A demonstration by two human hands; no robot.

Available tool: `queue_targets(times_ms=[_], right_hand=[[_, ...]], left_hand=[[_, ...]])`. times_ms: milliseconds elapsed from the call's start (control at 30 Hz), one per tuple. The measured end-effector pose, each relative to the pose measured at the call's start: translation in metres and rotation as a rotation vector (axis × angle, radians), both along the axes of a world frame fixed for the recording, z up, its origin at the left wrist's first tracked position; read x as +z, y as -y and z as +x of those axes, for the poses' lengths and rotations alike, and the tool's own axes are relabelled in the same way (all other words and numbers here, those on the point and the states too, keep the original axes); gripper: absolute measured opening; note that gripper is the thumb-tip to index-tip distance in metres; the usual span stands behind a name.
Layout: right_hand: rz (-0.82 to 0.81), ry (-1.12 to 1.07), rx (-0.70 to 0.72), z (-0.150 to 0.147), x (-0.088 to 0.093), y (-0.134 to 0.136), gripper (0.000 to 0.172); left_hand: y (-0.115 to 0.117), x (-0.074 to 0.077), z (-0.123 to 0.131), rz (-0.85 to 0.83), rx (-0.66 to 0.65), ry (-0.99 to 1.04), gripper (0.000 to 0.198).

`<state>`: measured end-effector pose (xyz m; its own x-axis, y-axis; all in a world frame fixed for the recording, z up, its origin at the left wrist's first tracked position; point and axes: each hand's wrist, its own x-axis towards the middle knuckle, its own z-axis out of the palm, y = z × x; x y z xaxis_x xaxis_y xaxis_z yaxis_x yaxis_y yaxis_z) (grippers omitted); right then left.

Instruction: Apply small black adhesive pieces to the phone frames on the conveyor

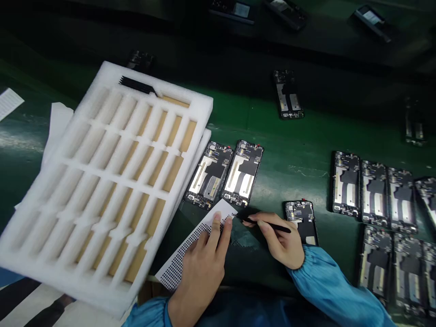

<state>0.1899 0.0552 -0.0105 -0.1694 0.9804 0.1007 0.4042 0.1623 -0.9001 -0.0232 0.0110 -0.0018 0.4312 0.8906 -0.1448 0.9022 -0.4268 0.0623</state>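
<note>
My left hand [203, 265] lies with fingers stretched out on a white sheet covered with rows of small black dots [181, 253], pressing near its upper end. Black tweezers [279, 227] are pinched in my right hand [285, 245], held at a slant. Their tips reach the upper right edge of the sheet, close to my left fingertips; whether they grip a dot is too small to tell. Just beyond the sheet lie two opened phone bodies [208, 175] [243, 173], circuit boards facing up. Another opened phone body [300, 218] is partly hidden behind my right hand.
At left, a white foam tray [163, 193] with long slots rests on another; a stack of thin black strips [136, 85] lies in its top slot. Several opened phone bodies [346, 184] line the right side. One more [288, 94] lies farther back on the green table [313, 150].
</note>
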Motion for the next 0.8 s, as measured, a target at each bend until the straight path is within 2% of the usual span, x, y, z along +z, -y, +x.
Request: queue_targets(times_ms=[367,500,600,667,733,800], right_hand=[[-0.025,-0.019,0.119,0.002,0.005,-0.004,0.026],[-0.044,-0.019,0.115,0.001,0.002,-0.006,0.027],[0.01,0.012,0.073,-0.01,0.002,-0.002,0.032],[0.115,0.034,0.078,-0.016,0.006,0.004,0.038],[0.233,0.043,0.079,-0.011,0.011,0.012,0.04],[0.281,0.053,-0.097,0.011,0.013,0.018,0.035]], left_hand=[[-0.003,-0.001,-0.001,0.011,-0.01,0.029,0.074],[-0.003,-0.003,0.0,0.008,-0.002,0.003,0.074],[-0.003,-0.005,0.001,-0.007,0.016,0.022,0.074],[-0.003,-0.005,0.001,-0.026,0.057,0.106,0.072],[-0.002,-0.002,0.0,-0.047,0.168,0.318,0.063],[0.0,0.004,-0.002,-0.089,0.39,0.611,0.052]])
